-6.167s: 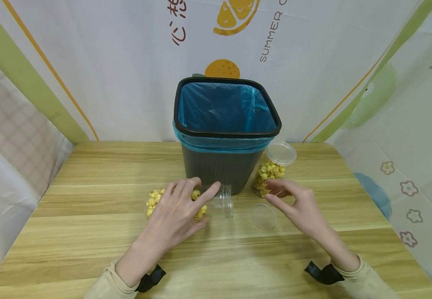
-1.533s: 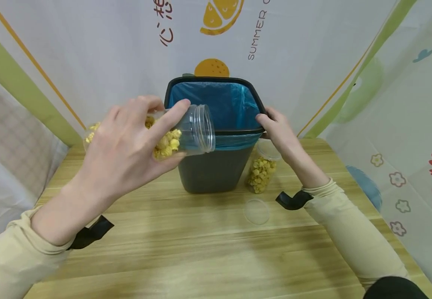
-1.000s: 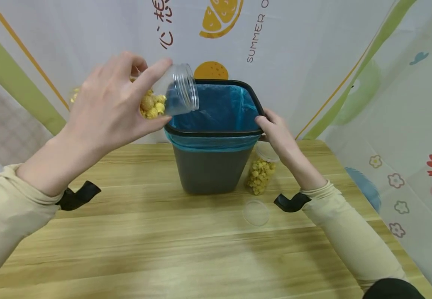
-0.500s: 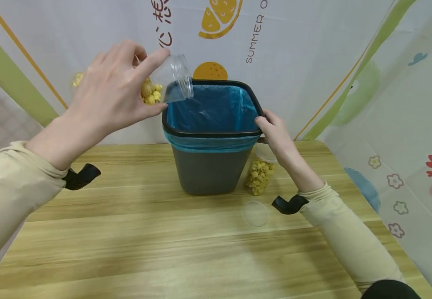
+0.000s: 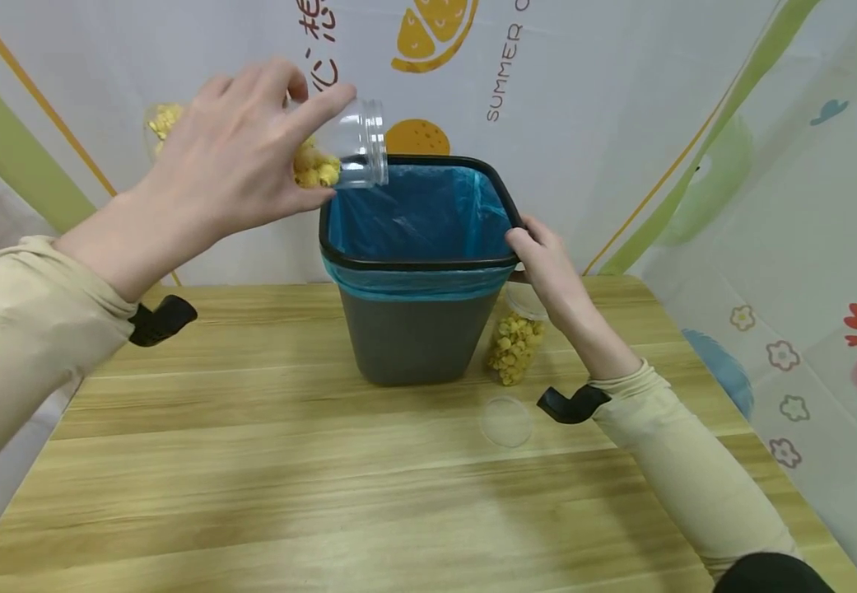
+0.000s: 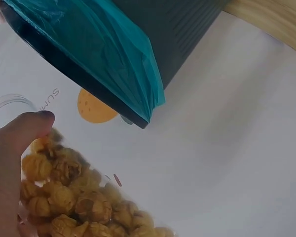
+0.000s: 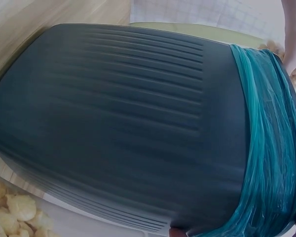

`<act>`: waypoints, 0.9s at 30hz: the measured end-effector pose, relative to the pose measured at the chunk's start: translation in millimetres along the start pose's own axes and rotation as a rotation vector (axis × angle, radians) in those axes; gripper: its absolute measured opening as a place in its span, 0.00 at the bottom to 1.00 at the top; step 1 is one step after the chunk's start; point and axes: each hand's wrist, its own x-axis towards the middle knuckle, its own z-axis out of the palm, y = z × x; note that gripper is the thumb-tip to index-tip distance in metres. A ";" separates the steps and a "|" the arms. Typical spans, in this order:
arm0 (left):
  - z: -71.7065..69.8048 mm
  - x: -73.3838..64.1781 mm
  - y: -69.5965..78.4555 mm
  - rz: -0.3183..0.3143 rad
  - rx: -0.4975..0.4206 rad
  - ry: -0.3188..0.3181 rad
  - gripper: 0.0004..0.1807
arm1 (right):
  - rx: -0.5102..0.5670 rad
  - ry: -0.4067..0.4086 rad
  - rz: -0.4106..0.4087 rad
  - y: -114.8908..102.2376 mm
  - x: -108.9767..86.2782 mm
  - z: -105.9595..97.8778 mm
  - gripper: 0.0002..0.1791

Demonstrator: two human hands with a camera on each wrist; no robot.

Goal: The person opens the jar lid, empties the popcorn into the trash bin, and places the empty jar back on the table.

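Note:
My left hand (image 5: 239, 148) grips a clear plastic jar (image 5: 350, 140) of yellow popcorn (image 5: 317, 167) from above. The jar lies on its side in the air, its uncapped mouth at the left part of the bin's opening. In the left wrist view, popcorn (image 6: 84, 202) fills the jar's body below the thumb. My right hand (image 5: 552, 268) holds the right rim of a dark grey trash bin (image 5: 416, 338), thumb on top. A blue bag (image 5: 428, 284) lines the bin and folds over its rim. No popcorn shows inside the bag from the head view.
A second jar of popcorn (image 5: 514, 346), with a clear lid on, stands upright right of the bin, below my right wrist. A clear round disc (image 5: 506, 422) lies on the wooden table (image 5: 309, 486) in front. A printed curtain (image 5: 584, 107) hangs behind the table.
My left hand has picked the open jar off the table and raised it to the bin's opening. The right hand has moved from the second jar's side to the bin's rim.

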 end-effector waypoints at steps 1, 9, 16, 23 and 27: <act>0.2 0.7 -0.5 0.005 0.005 -0.005 0.48 | -0.001 0.000 0.002 -0.1 0.0 -0.3 0.29; 2.6 4.7 -4.2 0.069 0.049 -0.031 0.46 | 0.006 -0.011 0.015 -3.0 -1.6 -1.2 0.31; 1.0 10.7 -5.1 0.099 0.070 -0.066 0.45 | 0.011 -0.012 0.014 -3.5 -1.7 -1.1 0.30; 4.4 14.6 -5.6 0.109 0.091 -0.101 0.46 | 0.012 -0.003 0.015 -1.6 -1.0 -1.5 0.30; 5.2 15.1 -7.1 0.112 0.099 -0.114 0.46 | 0.009 0.007 0.008 -0.3 0.1 0.4 0.28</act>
